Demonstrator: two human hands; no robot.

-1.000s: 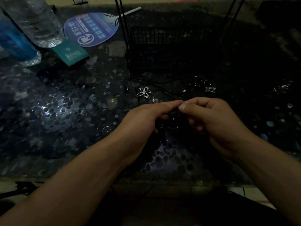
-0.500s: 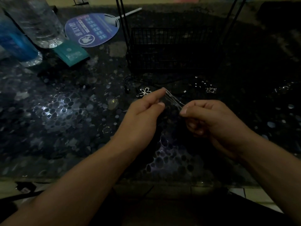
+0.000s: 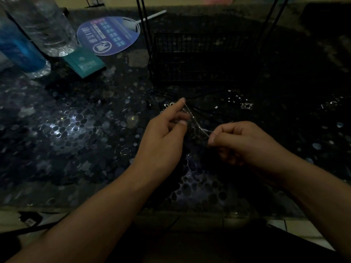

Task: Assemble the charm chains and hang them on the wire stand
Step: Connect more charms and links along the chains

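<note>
- Pinched between thumb and forefinger of the right hand point(image 3: 245, 141), one end of a thin silver chain point(image 3: 197, 124) runs up and leftward to the left hand point(image 3: 163, 133).
- Left forefinger is stretched out with the chain draped over its tip; the thumb and other fingers curl beside the strand, though the dim light hides whether they clamp it.
- Both hands hover just above the dark pebble-patterned table point(image 3: 76, 130), near its front edge.
- Beyond them stands the black wire stand point(image 3: 205, 56) with its basket base.
- Small silver charms point(image 3: 247, 105) lie scattered to the right, near the stand.
- Far left: two plastic bottles point(image 3: 43, 29), a round blue fan point(image 3: 110, 35) and a teal packet point(image 3: 85, 62).
</note>
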